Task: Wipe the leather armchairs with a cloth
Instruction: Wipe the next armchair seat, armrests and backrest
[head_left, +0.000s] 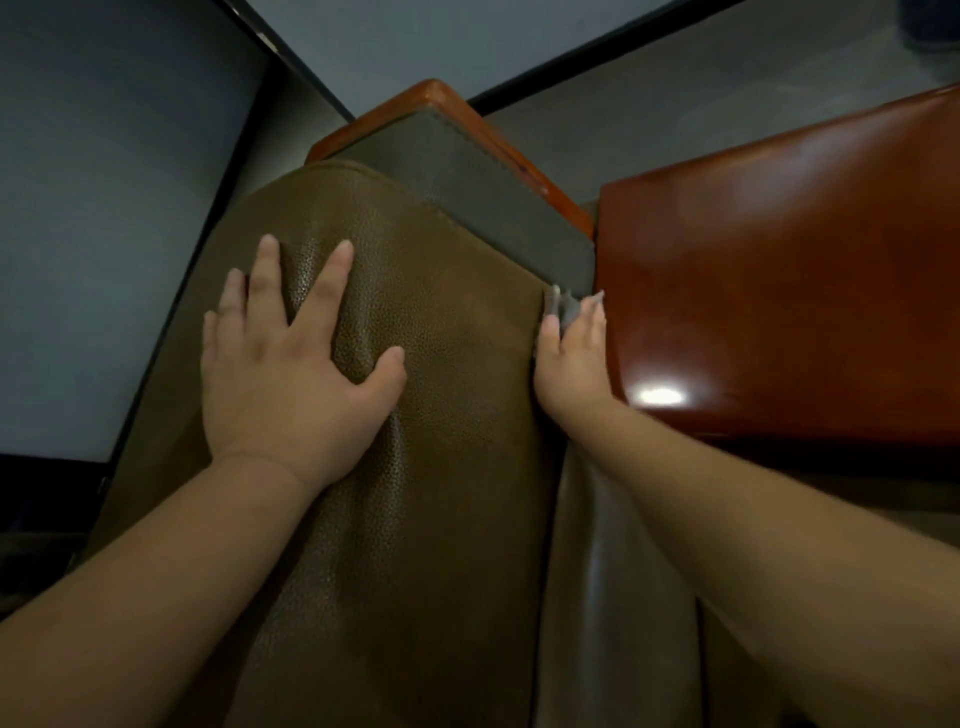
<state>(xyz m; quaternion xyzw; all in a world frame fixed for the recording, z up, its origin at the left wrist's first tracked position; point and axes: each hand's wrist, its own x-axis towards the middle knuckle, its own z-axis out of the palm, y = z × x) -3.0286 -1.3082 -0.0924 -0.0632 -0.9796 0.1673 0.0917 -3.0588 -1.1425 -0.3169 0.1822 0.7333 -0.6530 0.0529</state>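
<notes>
A brown pebbled-leather armchair (441, 415) fills the middle of the view, seen from above its backrest. My left hand (296, 364) lies flat on the leather top with fingers spread. My right hand (574, 358) reaches down the right side of the backrest, in the narrow gap beside a wooden surface. It presses a small grey cloth (569, 306) against the chair's side edge; only a crumpled bit of cloth shows past the fingertips. A grey padded panel (467, 187) with a reddish wooden frame (441, 96) lies beyond the backrest.
A glossy reddish-brown wooden surface (779, 291) stands close on the right, touching the gap where my right hand works. A grey floor (701, 88) spreads at the back. Pale wall panels with dark trim (104, 208) rise on the left.
</notes>
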